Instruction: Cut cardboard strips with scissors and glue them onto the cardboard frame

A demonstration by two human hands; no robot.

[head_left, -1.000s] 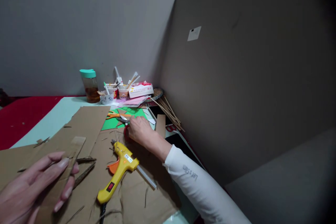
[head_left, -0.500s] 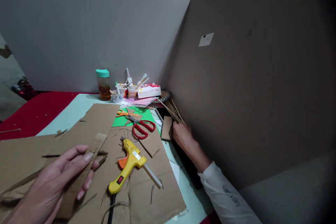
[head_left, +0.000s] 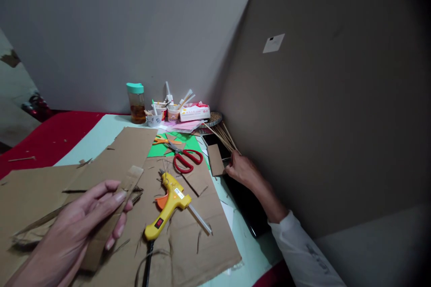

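Note:
My left hand (head_left: 97, 213) grips a folded strip of brown cardboard (head_left: 129, 182), thumb on top and fingers underneath. At the right edge of the table, my right hand (head_left: 245, 170) has its fingers closed beside a small cardboard rectangle (head_left: 216, 160) and the near ends of several thin wooden sticks (head_left: 220, 134). What lies between those fingertips is hidden. A yellow glue gun (head_left: 170, 206) with a glue stick in its back rests on a large cardboard sheet (head_left: 208, 246) between my hands. Red-handled scissors (head_left: 183, 160) lie beyond it.
Orange scissors (head_left: 161, 140) lie on green paper (head_left: 193, 143). At the back stand a lidded bottle (head_left: 136, 107), cups with sticks (head_left: 155, 119) and a tissue pack (head_left: 195, 112). A black flat object (head_left: 251, 213) lies under my right forearm. Grey panels border the table behind and at right.
The small cardboard rectangle has tilted beside my right hand, which has shifted slightly. My left hand keeps hold of the strip. The whole view has shifted a little.

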